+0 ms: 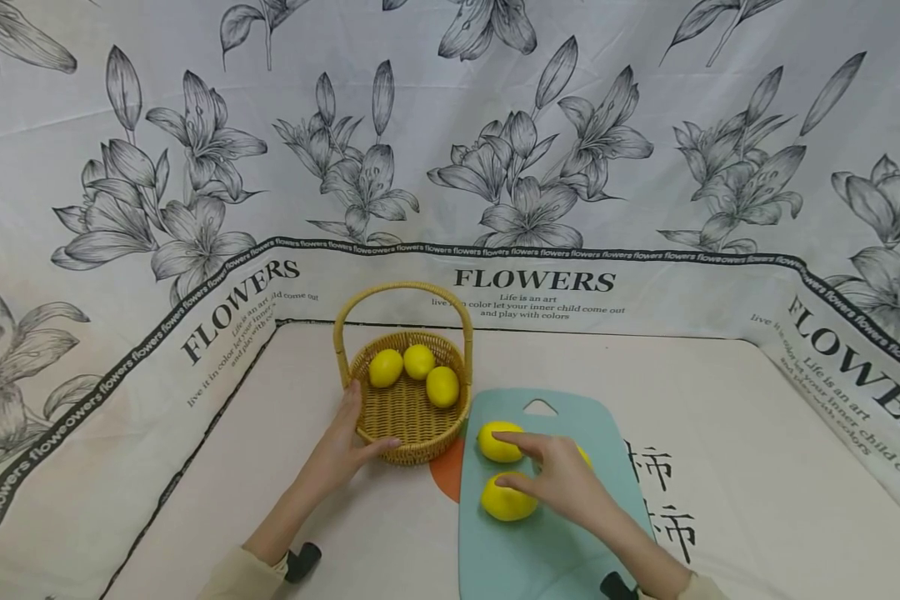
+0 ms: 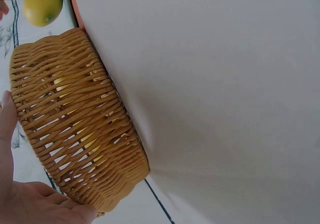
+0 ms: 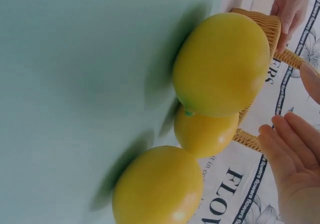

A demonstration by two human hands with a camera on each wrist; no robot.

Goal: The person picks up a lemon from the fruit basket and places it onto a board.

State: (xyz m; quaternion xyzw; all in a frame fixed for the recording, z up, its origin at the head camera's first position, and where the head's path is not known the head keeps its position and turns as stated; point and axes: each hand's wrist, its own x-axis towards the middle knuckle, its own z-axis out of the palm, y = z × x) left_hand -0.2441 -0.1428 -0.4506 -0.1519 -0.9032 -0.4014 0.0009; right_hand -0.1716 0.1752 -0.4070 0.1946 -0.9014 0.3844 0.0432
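Observation:
A woven wicker basket [image 1: 412, 451] with a tall arched handle holds three yellow lemons [image 1: 442, 387]. My left hand [image 1: 337, 450] holds the basket at its near left side, thumb at the front rim and fingers along the outer wall. In the left wrist view the basket's wall [image 2: 75, 114] fills much of the left side. Three more lemons [image 1: 500, 442] lie on a pale teal cutting board [image 1: 547, 567]; one is mostly hidden behind my right hand [image 1: 566, 483]. That hand is over these lemons with thumb and fingers spread apart, and its palm [image 3: 300, 184] shows nothing held.
The board lies right of the basket, its cut-out grip at the far end. An orange printed patch [image 1: 445, 475] shows between basket and board. Black printed characters [image 1: 671, 533] mark the cloth right of the board. A flower-printed curtain [image 1: 532, 167] encloses the back and sides.

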